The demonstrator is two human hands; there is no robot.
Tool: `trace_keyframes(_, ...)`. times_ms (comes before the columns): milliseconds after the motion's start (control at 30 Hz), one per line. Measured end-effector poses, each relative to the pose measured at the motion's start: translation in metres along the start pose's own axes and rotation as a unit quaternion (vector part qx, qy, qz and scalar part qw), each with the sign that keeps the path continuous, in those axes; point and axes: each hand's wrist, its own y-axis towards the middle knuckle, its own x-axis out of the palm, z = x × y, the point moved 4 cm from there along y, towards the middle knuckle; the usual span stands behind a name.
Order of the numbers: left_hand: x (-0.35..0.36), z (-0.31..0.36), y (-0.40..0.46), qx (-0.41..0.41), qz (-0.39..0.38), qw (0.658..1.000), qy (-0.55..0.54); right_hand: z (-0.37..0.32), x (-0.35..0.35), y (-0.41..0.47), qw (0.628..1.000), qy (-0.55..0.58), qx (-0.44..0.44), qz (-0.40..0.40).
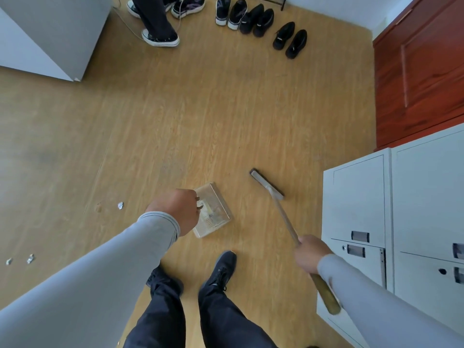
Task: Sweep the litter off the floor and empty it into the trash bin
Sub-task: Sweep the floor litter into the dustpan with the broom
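Three crumpled litter scraps remained on the wood-pattern floor (226, 116), all left of the clear dustpan (213, 209): one scrap (120, 205) near it and two more (30, 258), (9, 261) well apart from it, farther left. No trash bin was in view. Judged from this, sweeping was barely begun and emptying was still to do. Left hand (179, 209) was curled around the dustpan handle, holding the dustpan low over the floor; contact with the floor could not be confirmed. Right hand (310, 254) gripped the broom handle (286, 219), fingers wrapped around it. Broom head (266, 184) lay right of the dustpan, apart from it and clear of all litter.
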Motion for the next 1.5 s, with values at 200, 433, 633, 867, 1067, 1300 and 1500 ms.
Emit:
trace_keyframes(200,-0.003,-0.001,0.001,-0.004,-0.003,1.000,-0.002,-0.033,0.073,-0.015,0.992,0.010,-0.026,-0.125)
trace_keyframes(433,0.001,-0.007,-0.007,-0.006,0.002,1.000,-0.015,0.021,0.000,-0.054,0.965,0.194,-0.067,-0.164)
trace_keyframes(633,-0.007,-0.032,-0.013,-0.040,0.011,0.998,-0.057,-0.012,-0.065,-0.010,0.988,0.131,-0.075,0.011)
trace_keyframes(867,-0.018,-0.026,0.019,-0.075,0.026,0.995,-0.065,-0.133,-0.088,0.097,0.994,-0.042,-0.054,0.087)
trace_keyframes(1067,-0.021,-0.035,0.024,-0.087,0.011,0.993,-0.080,-0.082,-0.004,0.065,0.986,-0.153,-0.064,0.002)
trace_keyframes(1300,-0.035,-0.026,0.020,-0.077,0.009,0.994,-0.079,-0.014,-0.018,-0.027,0.986,0.035,-0.072,-0.147)
trace_keyframes(1500,-0.026,-0.025,0.014,-0.069,0.003,0.995,-0.066,-0.024,-0.061,-0.029,0.995,0.075,-0.062,-0.028)
